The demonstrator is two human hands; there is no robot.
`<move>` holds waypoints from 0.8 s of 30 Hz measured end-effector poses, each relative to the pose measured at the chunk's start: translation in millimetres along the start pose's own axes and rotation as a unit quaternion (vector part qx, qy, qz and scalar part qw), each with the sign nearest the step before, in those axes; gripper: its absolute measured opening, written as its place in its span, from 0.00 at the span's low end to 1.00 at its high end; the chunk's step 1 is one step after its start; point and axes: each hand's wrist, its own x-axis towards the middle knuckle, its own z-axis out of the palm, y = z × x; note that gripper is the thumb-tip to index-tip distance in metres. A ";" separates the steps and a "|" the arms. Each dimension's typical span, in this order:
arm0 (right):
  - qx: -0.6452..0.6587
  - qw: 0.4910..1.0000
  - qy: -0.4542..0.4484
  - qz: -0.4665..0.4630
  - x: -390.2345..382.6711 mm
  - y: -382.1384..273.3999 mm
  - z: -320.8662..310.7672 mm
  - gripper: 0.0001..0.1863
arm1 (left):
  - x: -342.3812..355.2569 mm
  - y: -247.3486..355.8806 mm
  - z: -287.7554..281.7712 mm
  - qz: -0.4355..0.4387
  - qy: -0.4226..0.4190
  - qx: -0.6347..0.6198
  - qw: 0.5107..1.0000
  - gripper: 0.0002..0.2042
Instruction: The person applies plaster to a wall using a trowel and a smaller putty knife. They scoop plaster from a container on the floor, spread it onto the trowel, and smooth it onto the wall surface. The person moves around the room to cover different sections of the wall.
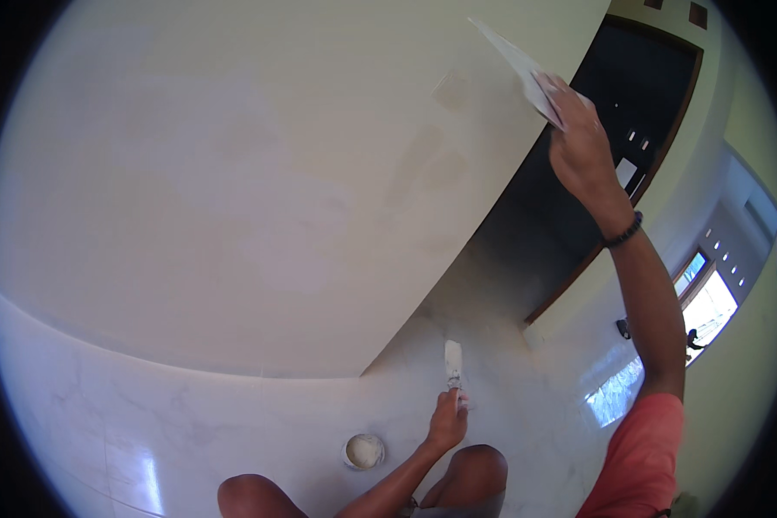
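Observation:
My right hand (pixel 578 142) is raised high, gripping a wide flat white spreader (pixel 518 65) held at or close to the cream wall (pixel 190 173) near its vertical edge; I cannot tell whether the blade touches it. Low in the middle, my left hand (pixel 447 423) holds a narrow putty knife (pixel 453 359) whose blade is coated with white paste. Just left of that hand, a round tub (pixel 363 451) of pale paste stands on the floor. Faint patches mark the wall near the spreader.
A dark opening with a brown frame (pixel 693 73) lies right of the wall. Farther right, a bright window or doorway (pixel 710 302) stands beyond a glossy hallway. The marble-look floor (pixel 147 414) runs along the wall base, with my bent knees (pixel 483 466) at the lower edge.

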 end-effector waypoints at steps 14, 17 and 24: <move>-0.024 0.994 -0.109 0.015 -69.5 -126.5 65.7 0.29 | -3.9 12.6 -8.1 -0.030 0.008 -0.014 0.999 0.12; -0.019 0.991 -0.131 -0.002 -101.0 -132.1 74.8 0.29 | -2.8 16.0 -1.8 -0.024 0.002 -0.028 0.999 0.12; 0.189 0.971 -0.145 -0.011 -102.5 -126.6 31.7 0.26 | -1.9 2.5 -4.1 -0.014 0.022 -0.036 0.999 0.12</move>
